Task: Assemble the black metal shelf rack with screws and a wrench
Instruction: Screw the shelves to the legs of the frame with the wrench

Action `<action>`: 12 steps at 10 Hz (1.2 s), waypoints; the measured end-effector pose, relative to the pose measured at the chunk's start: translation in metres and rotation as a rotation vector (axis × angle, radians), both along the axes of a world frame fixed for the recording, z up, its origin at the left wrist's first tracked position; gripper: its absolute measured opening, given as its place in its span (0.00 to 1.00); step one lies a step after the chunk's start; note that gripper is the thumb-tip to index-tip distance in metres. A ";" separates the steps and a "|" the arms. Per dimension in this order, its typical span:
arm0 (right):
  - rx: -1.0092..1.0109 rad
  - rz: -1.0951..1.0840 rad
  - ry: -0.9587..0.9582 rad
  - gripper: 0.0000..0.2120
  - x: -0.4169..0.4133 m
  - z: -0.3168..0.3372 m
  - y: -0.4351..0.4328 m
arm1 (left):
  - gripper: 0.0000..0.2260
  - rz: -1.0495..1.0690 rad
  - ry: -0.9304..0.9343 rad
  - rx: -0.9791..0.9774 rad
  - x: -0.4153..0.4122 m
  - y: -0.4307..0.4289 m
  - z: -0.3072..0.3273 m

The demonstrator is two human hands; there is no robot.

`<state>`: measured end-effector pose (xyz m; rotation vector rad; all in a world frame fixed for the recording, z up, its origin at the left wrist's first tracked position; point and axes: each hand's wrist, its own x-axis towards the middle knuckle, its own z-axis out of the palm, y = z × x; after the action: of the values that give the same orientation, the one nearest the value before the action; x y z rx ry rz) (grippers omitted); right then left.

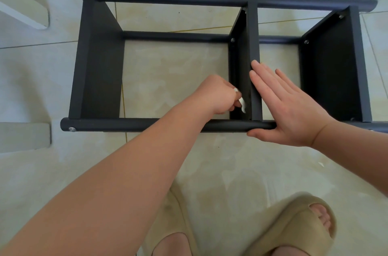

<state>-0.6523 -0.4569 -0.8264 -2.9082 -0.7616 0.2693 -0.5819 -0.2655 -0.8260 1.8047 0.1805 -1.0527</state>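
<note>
At middle shelf (253, 31) edge, right hand (289, 106) flat, left hand (218, 96) pinching white piece (242, 105)

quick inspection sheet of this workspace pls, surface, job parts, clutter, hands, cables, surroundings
surface: pale tiled floor; the rack lies on it on its side
job's things: black rack, three panels between tubes; screw heads show at several joints; small pale tool, probably the wrench, at the near end of the middle panel
clutter: one white scrap on the floor at right
grips: left hand curled round the small pale tool; right hand flat on the middle panel edge and the near tube
cables: nothing seen
surroundings: white furniture legs at left; beige slippers on the person's feet
</note>
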 end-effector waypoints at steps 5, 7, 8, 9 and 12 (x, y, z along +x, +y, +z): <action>0.007 -0.001 -0.008 0.53 0.001 0.000 0.000 | 0.09 0.145 0.102 -0.162 0.000 -0.006 -0.005; 0.012 0.002 -0.011 0.53 0.001 -0.001 0.000 | 0.07 0.055 0.008 -0.135 0.000 -0.006 -0.001; 0.009 0.002 -0.009 0.53 0.001 -0.001 -0.001 | 0.06 0.046 0.026 -0.133 -0.001 -0.008 0.000; 0.001 0.005 -0.009 0.53 0.003 -0.001 -0.001 | 0.05 0.100 0.076 -0.139 0.000 -0.009 -0.001; 0.001 0.006 -0.014 0.54 0.005 0.000 -0.002 | 0.06 0.078 0.163 -0.147 0.000 -0.007 0.001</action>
<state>-0.6477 -0.4584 -0.8265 -2.9100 -0.7719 0.2493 -0.5815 -0.2727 -0.8254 1.5685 0.2636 -1.1277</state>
